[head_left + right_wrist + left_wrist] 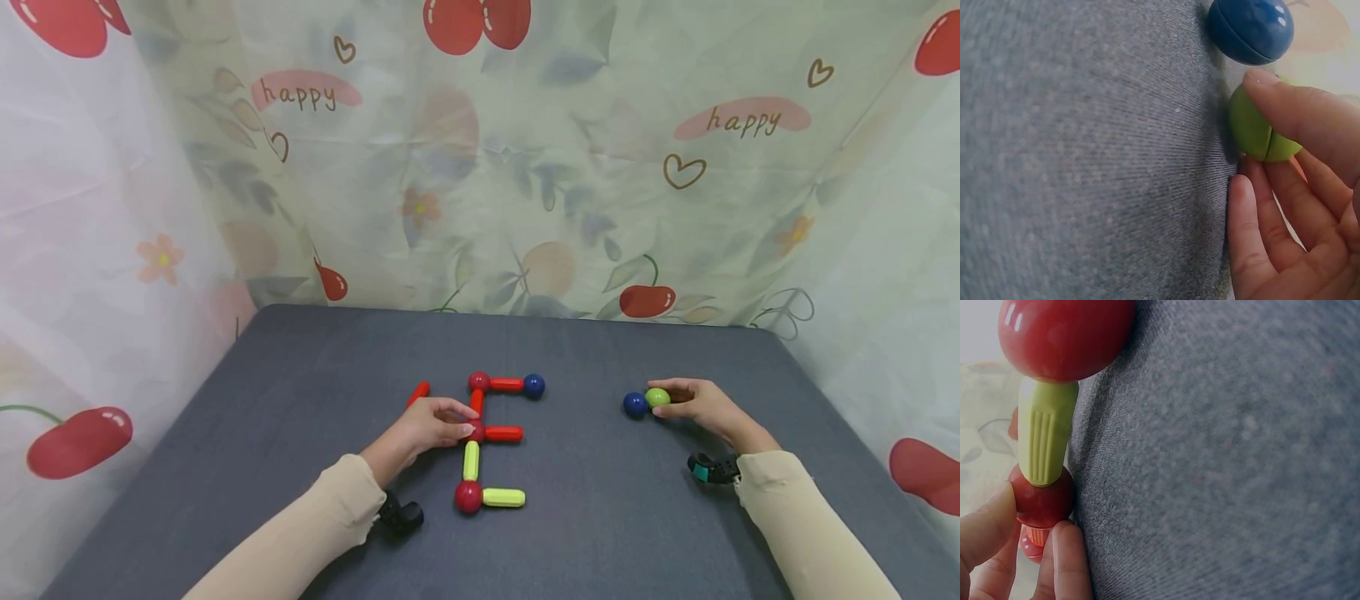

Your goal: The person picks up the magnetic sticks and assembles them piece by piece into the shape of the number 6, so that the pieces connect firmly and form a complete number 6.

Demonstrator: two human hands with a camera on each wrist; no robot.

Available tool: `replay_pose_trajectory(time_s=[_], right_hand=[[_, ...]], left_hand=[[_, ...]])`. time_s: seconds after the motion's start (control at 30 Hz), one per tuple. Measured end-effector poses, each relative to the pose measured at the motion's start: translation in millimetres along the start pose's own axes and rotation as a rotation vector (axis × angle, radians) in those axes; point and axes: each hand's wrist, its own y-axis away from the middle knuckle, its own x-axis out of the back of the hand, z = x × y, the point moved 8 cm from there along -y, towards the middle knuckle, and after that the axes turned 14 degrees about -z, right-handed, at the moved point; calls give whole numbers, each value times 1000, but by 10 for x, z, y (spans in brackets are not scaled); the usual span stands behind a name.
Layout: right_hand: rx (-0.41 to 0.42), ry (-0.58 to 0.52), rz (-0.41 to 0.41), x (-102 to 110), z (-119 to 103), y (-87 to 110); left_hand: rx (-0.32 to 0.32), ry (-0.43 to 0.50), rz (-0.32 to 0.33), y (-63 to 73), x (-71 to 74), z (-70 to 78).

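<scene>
My left hand [433, 427] pinches the middle red ball [1042, 497] of an E-shaped build of balls and rods on the table. Above that ball, a red rod [477, 403] leads to the top red ball [478, 381], and another runs right to a blue ball [534, 386]. A red rod [504, 434] points right from the middle. Below, a yellow-green rod [471, 461] joins the bottom red ball [468, 497], which has a second yellow-green rod [504, 497] at its right. My right hand [701, 408] holds a green ball [1250, 128] between thumb and fingers, beside a loose blue ball [634, 405].
A red rod [418, 392] lies just behind my left hand, partly covered by it. The dark grey table [585, 517] ends at a patterned curtain [510, 167] at the back and sides. Black bands hang under both wrists.
</scene>
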Motion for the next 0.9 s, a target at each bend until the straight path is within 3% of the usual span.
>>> replay_pose_trajectory(time_s=[0.43, 0.77, 0.9], right_hand=[[-49, -22, 96, 51, -67, 100], [29, -118, 206, 134, -350, 229], [96, -215, 238, 115, -483, 247]], left_hand=[[-5, 21, -5, 7, -3, -7], [-7, 10, -3, 13, -5, -3], [-5, 8, -2, 5, -1, -6]])
